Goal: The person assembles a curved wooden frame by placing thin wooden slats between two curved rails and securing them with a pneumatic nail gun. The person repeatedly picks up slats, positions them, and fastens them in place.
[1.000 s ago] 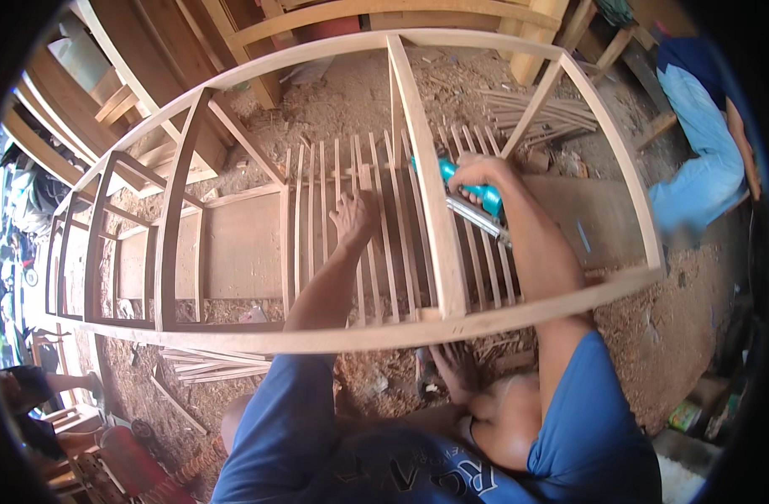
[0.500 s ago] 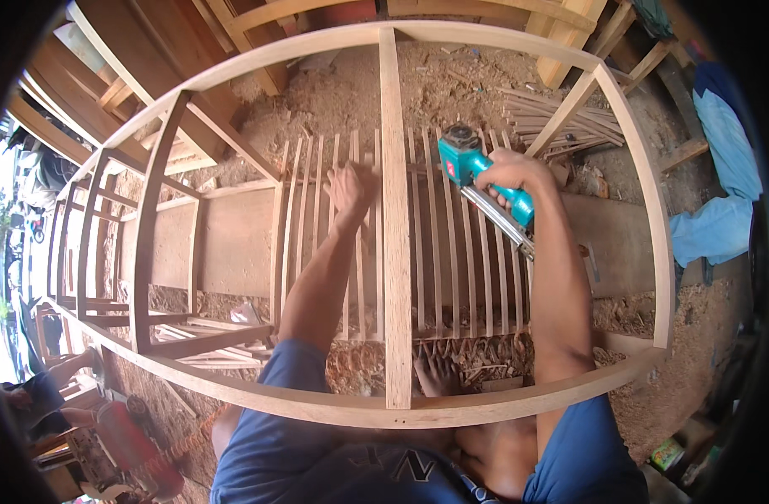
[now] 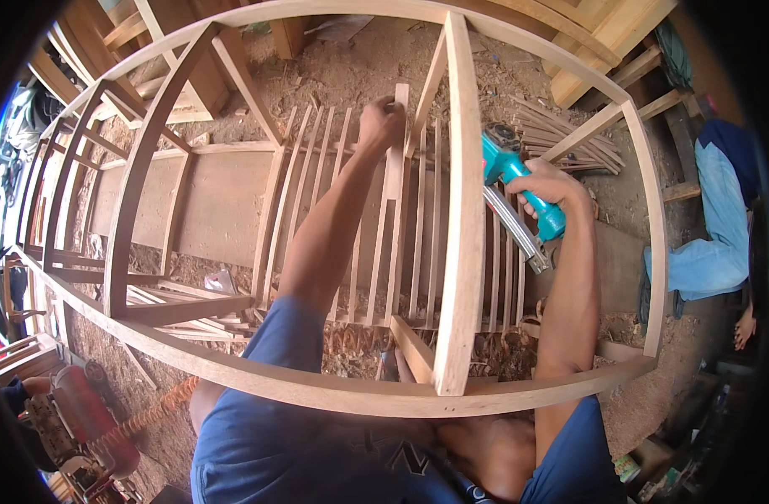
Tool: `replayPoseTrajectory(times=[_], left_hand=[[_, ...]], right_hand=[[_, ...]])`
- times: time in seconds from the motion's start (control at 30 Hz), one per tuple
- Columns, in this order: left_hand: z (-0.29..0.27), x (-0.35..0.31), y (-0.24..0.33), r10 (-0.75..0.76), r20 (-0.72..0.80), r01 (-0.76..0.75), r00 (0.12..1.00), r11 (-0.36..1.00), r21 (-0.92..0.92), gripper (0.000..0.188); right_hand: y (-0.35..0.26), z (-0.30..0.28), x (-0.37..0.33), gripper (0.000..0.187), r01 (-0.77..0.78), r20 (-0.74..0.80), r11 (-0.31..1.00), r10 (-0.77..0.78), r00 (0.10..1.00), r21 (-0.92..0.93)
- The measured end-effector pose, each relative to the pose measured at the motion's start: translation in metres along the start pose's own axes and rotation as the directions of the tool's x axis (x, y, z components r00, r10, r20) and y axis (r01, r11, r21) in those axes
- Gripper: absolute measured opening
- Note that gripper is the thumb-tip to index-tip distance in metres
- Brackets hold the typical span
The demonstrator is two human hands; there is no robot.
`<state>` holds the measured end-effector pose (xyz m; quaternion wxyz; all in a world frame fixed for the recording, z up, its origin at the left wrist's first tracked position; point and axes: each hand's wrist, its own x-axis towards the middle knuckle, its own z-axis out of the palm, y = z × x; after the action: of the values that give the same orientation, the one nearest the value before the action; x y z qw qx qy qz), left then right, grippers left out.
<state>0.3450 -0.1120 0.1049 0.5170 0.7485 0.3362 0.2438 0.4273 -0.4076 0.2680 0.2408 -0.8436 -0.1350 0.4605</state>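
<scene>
My left hand is closed around a short, flat wooden strip near the far ends of a row of thin slats. The strip lies along the slats, its far end sticking out past my fingers. In my right hand is a teal nail gun with a long metal magazine. It is held above the slats on the right; the frame's middle post hides part of its nose. Around both arms stands a large wooden frame with curved rails.
A pile of thin sticks lies on the dusty ground beyond the nail gun. To the right are a person's light-blue trouser legs. A red compressor tank with an orange coiled hose sits at lower left.
The view has shifted, and the frame's middle post appears further right. My left hand has moved to the slats' far ends and now holds the wooden strip. The nail gun stays in my right hand.
</scene>
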Motion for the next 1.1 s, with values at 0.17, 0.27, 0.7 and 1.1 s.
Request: replayPoseTrajectory(times=[0.17,0.27,0.7,1.1], left_hand=[[0.012,0.004,-0.037,-0.092,0.107,0.069,0.99,0.976,0.208,0.036],[0.015,0.005,-0.055,-0.077,0.142,0.041,0.987,0.97,0.239,0.034],[0.007,0.004,-0.054,-0.042,0.168,-0.034,0.985,0.904,0.425,0.036],[0.004,-0.031,-0.045,0.072,0.173,-0.141,0.982,0.89,0.433,0.028]], right_hand=[[0.0,0.003,-0.001,0.028,0.006,-0.052,0.999,-0.008,0.999,-0.037],[0.001,0.002,-0.002,0.03,0.0,-0.034,1.0,0.0,0.999,-0.009],[-0.004,0.007,-0.002,0.021,0.043,0.005,0.999,-0.043,0.999,0.021],[-0.002,0.008,0.0,0.022,0.022,-0.03,1.0,-0.022,0.999,0.008]])
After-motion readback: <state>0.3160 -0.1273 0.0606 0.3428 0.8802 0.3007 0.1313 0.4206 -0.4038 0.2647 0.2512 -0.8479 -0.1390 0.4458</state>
